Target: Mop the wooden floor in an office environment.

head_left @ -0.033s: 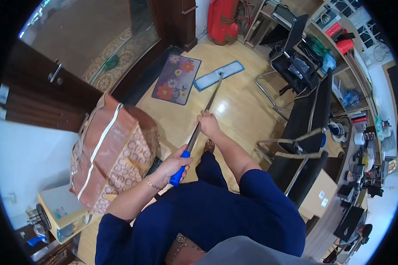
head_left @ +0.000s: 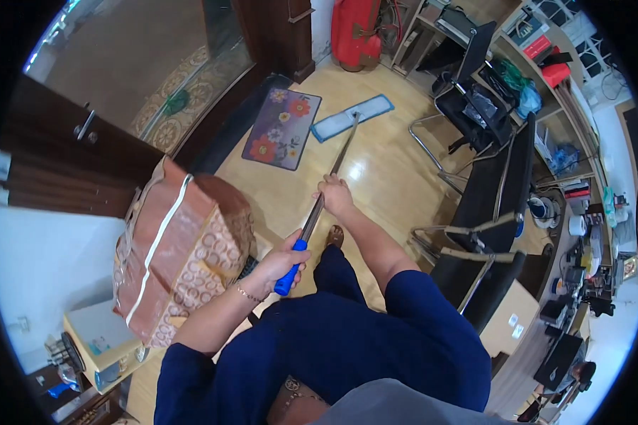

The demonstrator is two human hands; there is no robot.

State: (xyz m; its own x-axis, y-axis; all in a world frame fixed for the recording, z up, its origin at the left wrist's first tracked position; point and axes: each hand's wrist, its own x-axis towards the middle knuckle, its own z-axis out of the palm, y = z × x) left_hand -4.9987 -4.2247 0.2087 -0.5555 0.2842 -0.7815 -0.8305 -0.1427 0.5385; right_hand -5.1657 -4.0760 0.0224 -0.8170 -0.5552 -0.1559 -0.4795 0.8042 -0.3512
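Observation:
A flat mop [head_left: 339, 157] slants away from me, its blue-edged pale head [head_left: 352, 117] lying flat on the light floor. My left hand [head_left: 285, 266] is closed round the blue grip at the near end of the pole. Farther up, my right hand [head_left: 333, 194] wraps the metal pole. Just left of the mop head lies a purple doormat [head_left: 282, 129] with flowers on it; the head's left end is close to the mat's right edge. One of my feet [head_left: 334, 236] shows below my right hand, beside the pole.
A big brown patterned bag [head_left: 191, 241] stands at my left, near the dark door [head_left: 71, 152]. Black metal-framed chairs [head_left: 493, 184] line the right side, with cluttered shelves [head_left: 553, 78] behind. A red object [head_left: 354, 35] stands at the far wall. A cardboard box [head_left: 509, 319] is at lower right.
The mop head has shifted very slightly to the right and up in the picture. Both hands keep their hold on the pole.

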